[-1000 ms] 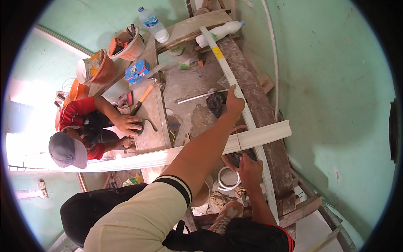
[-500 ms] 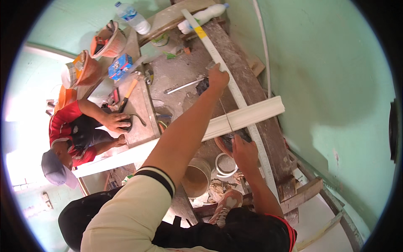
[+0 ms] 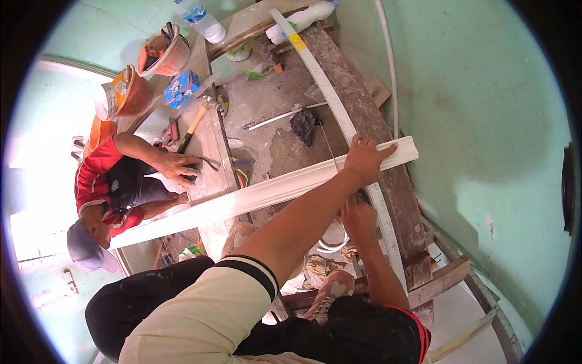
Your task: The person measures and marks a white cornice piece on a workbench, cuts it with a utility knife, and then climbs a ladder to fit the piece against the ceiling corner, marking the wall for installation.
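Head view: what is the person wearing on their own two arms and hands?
Both hands are bare, no gloves. The left arm has a cream sleeve ending in a black cuff with thin white stripes, forearm bare down to the left hand. The right arm has a black sleeve with a red edge, forearm bare up to the right hand. No watch or rings show.

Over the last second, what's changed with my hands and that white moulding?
The left hand has moved from the long straightedge down onto the white moulding, pressing near its right end. The right hand stays under it. The co-worker's hand still rests on the bench.
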Tool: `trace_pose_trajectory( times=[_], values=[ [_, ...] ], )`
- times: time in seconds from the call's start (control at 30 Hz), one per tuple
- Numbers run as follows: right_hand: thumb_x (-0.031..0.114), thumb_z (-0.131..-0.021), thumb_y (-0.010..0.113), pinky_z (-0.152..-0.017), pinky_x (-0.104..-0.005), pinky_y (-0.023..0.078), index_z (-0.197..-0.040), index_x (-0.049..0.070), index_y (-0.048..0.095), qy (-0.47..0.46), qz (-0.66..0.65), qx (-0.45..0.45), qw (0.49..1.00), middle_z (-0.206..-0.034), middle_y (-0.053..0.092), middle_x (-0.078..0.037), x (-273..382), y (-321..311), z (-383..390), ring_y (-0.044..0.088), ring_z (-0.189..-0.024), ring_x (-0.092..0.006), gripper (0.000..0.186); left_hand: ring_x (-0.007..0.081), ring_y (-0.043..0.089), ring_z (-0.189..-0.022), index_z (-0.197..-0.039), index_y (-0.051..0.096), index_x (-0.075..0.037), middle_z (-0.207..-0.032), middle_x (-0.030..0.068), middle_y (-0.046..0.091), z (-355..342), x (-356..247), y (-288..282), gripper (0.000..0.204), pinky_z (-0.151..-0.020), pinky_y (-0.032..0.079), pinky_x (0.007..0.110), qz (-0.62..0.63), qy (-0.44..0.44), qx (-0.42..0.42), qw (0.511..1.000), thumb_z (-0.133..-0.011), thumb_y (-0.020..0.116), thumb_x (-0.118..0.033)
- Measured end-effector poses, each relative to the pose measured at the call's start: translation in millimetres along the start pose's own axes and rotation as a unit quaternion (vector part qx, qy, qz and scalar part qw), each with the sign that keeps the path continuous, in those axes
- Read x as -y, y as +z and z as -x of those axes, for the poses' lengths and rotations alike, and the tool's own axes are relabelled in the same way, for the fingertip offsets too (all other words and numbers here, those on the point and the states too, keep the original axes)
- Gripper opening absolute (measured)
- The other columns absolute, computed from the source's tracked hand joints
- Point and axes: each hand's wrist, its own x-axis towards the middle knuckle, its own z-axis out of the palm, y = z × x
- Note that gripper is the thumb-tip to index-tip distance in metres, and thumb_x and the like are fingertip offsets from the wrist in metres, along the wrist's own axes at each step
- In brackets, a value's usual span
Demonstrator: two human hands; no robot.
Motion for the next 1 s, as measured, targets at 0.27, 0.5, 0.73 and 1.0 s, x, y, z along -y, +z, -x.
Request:
trace_pose_trajectory(
  times=[0.27, 0.5, 0.73, 1.0],
  values=[
    [0.02, -0.098, 0.075, -0.056, -0.0474, 0.057, -0.124, 0.004, 0.065, -0.01, -0.022, -0.038, 0.999, -0.086, 0.074, -0.017, 0, -6, 11, 0.073, -0.07, -0.0366, 0.031, 0.0353, 0.057, -0.133, -0.165, 0.045, -0.038, -0.126, 0.0185, 0.065, -1, -5, 0, 0.093, -0.127, 0.026, 0.053, 0.017, -0.005, 0.0, 1.0, -0.082, 0.085, -0.032],
    [0.018, -0.101, 0.07, -0.056, -0.0483, 0.057, -0.127, 0.004, 0.066, 0.004, 0.0, -0.05, 0.999, -0.085, 0.075, -0.018, -12, 10, 59, 0.074, -0.068, -0.0365, 0.03, 0.0333, 0.058, -0.132, -0.167, 0.041, -0.039, -0.126, 0.016, 0.065, 2, 1, 0, 0.097, -0.127, 0.028, 0.052, 0.002, 0.003, 0.006, 1.0, -0.081, 0.087, -0.036],
    [0.013, -0.101, 0.067, -0.057, -0.0483, 0.058, -0.13, 0.004, 0.068, 0.034, -0.014, -0.019, 0.999, -0.088, 0.076, -0.017, -6, 12, 63, 0.075, -0.07, -0.0368, 0.031, 0.0314, 0.061, -0.123, -0.161, 0.051, -0.038, -0.119, 0.0146, 0.067, -2, 0, -3, 0.088, -0.123, 0.029, 0.048, 0.01, 0.001, -0.019, 1.0, -0.081, 0.086, -0.03],
    [0.01, -0.1, 0.066, -0.056, -0.0501, 0.057, -0.13, 0.004, 0.064, 0.003, -0.007, -0.022, 1.0, -0.082, 0.074, -0.016, -4, 4, 32, 0.073, -0.066, -0.0368, 0.03, 0.031, 0.062, -0.122, -0.161, 0.052, -0.039, -0.117, 0.0159, 0.066, 0, 3, 0, 0.086, -0.12, 0.032, 0.047, 0.012, -0.008, -0.032, 0.999, -0.081, 0.083, -0.026]
  ],
)
